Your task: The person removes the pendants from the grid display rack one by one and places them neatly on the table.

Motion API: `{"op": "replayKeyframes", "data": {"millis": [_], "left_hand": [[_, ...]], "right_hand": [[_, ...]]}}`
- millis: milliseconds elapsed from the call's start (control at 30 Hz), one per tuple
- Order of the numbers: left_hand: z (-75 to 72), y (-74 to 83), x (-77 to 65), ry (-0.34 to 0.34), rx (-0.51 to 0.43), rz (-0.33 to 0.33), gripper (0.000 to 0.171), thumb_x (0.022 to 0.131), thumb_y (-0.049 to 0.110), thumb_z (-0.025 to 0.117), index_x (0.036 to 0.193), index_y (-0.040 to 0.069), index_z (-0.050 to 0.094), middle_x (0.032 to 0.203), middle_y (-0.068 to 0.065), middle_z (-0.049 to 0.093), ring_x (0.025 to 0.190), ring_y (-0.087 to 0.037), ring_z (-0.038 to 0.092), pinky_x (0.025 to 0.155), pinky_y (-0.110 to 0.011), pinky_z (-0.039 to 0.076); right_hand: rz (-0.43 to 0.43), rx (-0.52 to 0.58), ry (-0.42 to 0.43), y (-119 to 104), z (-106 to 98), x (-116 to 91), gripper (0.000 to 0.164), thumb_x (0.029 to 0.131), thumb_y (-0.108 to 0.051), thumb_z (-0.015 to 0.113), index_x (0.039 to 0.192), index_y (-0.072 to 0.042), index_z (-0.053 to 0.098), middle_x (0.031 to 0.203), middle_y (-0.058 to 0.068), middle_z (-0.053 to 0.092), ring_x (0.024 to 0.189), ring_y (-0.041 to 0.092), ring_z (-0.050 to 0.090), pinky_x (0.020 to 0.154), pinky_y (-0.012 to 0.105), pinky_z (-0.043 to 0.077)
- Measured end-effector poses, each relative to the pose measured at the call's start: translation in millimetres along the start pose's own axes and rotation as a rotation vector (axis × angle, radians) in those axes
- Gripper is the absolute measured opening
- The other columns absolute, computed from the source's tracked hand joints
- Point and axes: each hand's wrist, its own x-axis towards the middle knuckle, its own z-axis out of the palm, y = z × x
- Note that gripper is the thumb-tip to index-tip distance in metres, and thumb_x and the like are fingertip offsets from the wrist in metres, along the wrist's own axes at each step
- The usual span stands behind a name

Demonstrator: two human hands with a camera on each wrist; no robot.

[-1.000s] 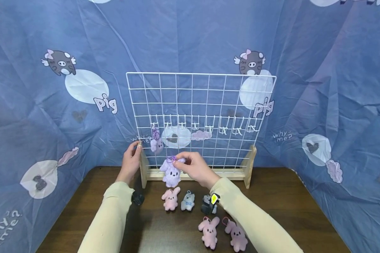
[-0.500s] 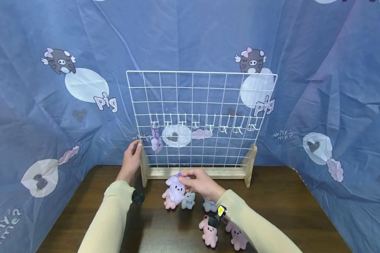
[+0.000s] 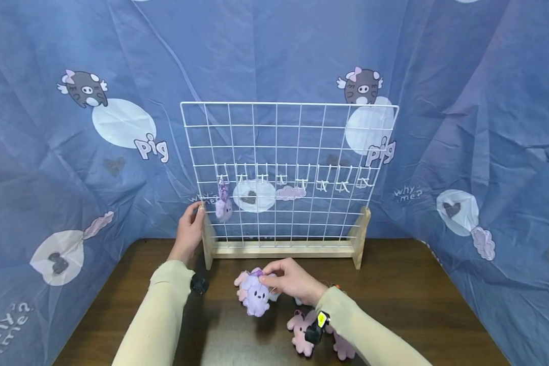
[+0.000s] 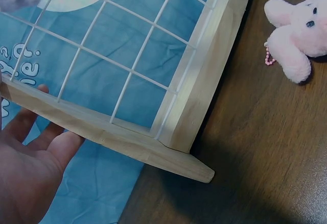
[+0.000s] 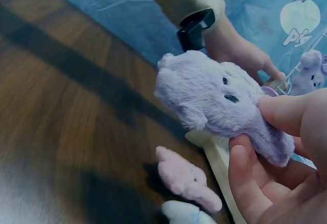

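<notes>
My right hand (image 3: 293, 279) pinches a purple plush keychain (image 3: 256, 295) near its purple ring, low over the table. In the right wrist view the thumb and fingers hold its ear end, and its face shows. My left hand (image 3: 189, 234) grips the left wooden leg (image 4: 110, 140) of the display stand, thumb on the near side, other fingers partly hidden behind. Above that leg, another purple plush keychain (image 3: 223, 209) hangs from the leftmost hook of the white wire grid (image 3: 276, 103). Behind the held plush lies a pink plush (image 5: 181, 173), partly hidden in the head view.
Several white hooks (image 3: 302, 184) run in a row across the grid. A pale blue plush (image 5: 186, 214) is partly visible beside the pink one. Two more pink plushes lie at the front, the nearer-left one (image 3: 297, 330) partly under my right wrist. Blue printed cloth surrounds the brown table (image 3: 238, 340).
My right hand has lowered the purple plush from in front of the grid's base toward the table, coming nearer to me. The left hand has stayed on the wooden leg.
</notes>
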Motion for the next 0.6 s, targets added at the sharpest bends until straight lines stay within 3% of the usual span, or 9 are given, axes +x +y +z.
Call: {"op": "replayKeyframes", "data": {"millis": [600], "left_hand": [[0.8, 2.1, -1.0, 0.0, -0.005, -0.004, 0.046, 0.115, 0.033, 0.044, 0.152, 0.008, 0.048, 0.147, -0.026, 0.055, 0.143, -0.037, 0.047, 0.117, -0.056, 0.037]], "right_hand": [[-0.017, -0.226, -0.063, 28, 7, -13, 0.007, 0.096, -0.008, 0.075, 0.093, -0.001, 0.078, 0.089, 0.001, 0.071, 0.067, 0.01, 0.065, 0.064, 0.025, 0.059]]}}
